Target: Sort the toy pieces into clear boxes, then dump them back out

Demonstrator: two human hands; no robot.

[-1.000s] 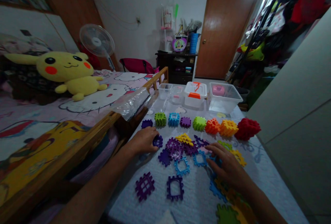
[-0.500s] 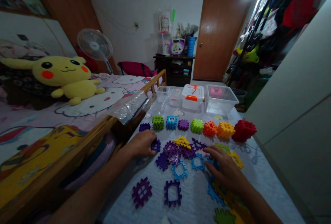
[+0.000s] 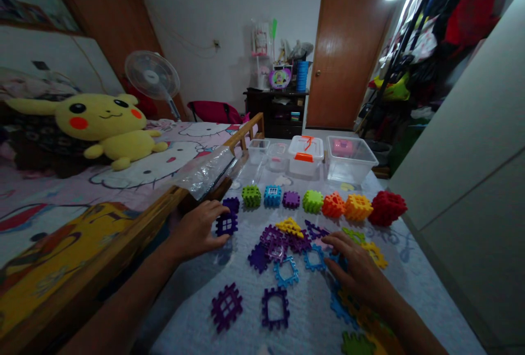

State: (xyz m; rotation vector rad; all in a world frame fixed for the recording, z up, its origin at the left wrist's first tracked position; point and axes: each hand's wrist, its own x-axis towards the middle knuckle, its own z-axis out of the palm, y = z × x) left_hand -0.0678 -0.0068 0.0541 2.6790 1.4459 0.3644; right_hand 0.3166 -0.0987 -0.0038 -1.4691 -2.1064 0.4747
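7 stacks in a row, loose pieces left over

Judging by the mid-frame row, the work looks well along; the scatter below it seems left to do. Left of centre, the left hand parts thumb and fingers around 1 dark window; whether they pinch it, I cannot tell. Lower centre lie 1 purple window and 1 purple frame; at centre, 1 yellow triangle and 2 blue frames; above the row, 4 boxes. Right of centre, the right hand has spread fingers, nothing visibly held. Lower right, overlap prevents counting.
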